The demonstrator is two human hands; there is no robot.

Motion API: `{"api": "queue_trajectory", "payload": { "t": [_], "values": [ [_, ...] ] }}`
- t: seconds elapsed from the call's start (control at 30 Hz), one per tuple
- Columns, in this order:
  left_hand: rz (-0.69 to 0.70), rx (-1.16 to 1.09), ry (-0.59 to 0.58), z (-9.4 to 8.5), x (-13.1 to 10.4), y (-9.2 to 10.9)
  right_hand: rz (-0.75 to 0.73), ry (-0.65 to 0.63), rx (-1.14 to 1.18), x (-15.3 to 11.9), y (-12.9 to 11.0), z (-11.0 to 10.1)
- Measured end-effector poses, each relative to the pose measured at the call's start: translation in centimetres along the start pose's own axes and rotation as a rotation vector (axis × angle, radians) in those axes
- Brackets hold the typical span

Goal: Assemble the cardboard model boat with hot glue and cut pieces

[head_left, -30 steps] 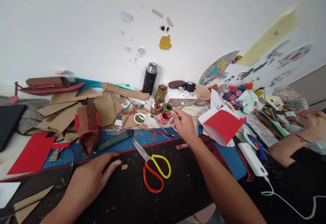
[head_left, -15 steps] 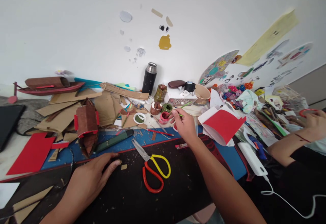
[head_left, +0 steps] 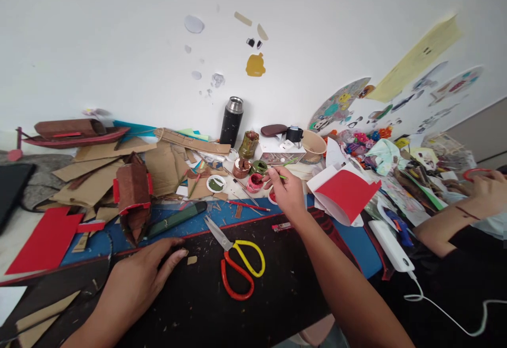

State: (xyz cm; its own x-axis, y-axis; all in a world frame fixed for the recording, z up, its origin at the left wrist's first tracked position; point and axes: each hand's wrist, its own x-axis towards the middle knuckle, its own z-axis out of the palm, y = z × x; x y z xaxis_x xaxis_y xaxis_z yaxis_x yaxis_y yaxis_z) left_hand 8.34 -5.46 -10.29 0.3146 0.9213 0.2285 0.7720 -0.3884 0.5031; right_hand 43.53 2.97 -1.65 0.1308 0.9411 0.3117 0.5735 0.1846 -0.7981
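Observation:
My right hand pinches a thin paintbrush with a green handle. Its tip end points down at the mouth of a red paint jar; whether it touches the paint is hidden. Beside that jar stand a green paint jar and a brown one. My left hand rests on the dark table mat, thumb apart from the fingers, holding nothing. Just off its thumb lies a small cardboard piece. Between my hands are scissors with one red and one yellow handle.
A brown model boat with red trim stands left, near a green utility knife and red paper. A second boat, cardboard scraps and a black flask are farther back. Another person's hand holds red-handled scissors at right.
The view has shifted very slightly. My right hand stays over the red jar with the brush, and my left hand keeps its place on the mat.

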Motion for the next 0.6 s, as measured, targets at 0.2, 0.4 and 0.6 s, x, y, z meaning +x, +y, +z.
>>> {"api": "queue_trajectory", "payload": {
  "t": [0.2, 0.4, 0.6],
  "values": [
    [0.025, 0.017, 0.023, 0.05, -0.1, -0.16, 0.011, -0.017, -0.023, 0.29, 0.35, 0.26],
    [0.019, 0.004, 0.008, -0.09, -0.09, -0.12, 0.022, 0.042, 0.02, 0.32, 0.66, 0.18],
    [-0.01, -0.021, 0.0, 0.0, -0.01, -0.15, -0.005, 0.017, -0.027, 0.28, 0.77, 0.12]
  ]
}}
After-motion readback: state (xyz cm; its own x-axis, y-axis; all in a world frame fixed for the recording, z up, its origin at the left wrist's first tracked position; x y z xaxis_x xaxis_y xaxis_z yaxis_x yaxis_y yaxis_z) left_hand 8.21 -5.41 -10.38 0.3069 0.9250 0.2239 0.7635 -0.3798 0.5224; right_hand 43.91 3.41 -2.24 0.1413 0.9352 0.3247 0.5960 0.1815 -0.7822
